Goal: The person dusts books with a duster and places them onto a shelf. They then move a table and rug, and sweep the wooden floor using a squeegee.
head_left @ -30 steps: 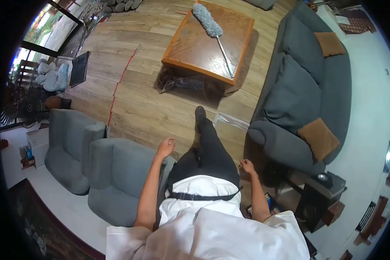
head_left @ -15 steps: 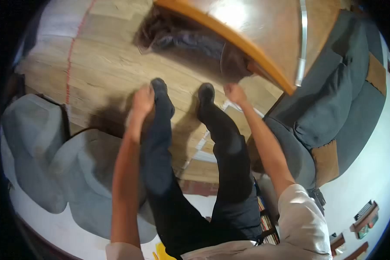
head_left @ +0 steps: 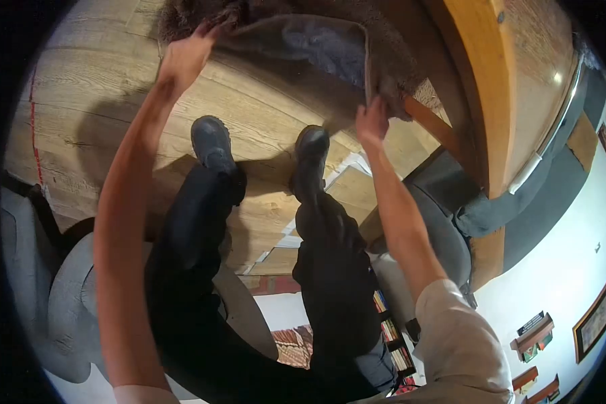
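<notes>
A shaggy brown rug (head_left: 397, 47) lies partly under the wooden table, its near edge lifted or folded so that a smooth grey-brown underside (head_left: 283, 71) shows. At the rug's left part, my left hand (head_left: 186, 59) has its fingers closed over the edge, with the fingertips partly lost against the dark pile. My right hand (head_left: 372, 122) pinches the rug's right edge beside a wooden table leg (head_left: 427, 120). Both arms are stretched forward, and the rug's edge spans between the two hands.
The table's curved orange-brown edge (head_left: 495, 101) rises close at the right of the rug. Behind it stands a dark grey sofa (head_left: 559, 215). Grey chairs (head_left: 74, 289) are at lower left. My shoes (head_left: 212, 141) stand on the wood floor (head_left: 87, 87), near white tape (head_left: 347, 165).
Both hands were closed and apart from the rug; now they hold its edge. My left hand has moved forward and left, and the view has shifted closer to the rug and table.
</notes>
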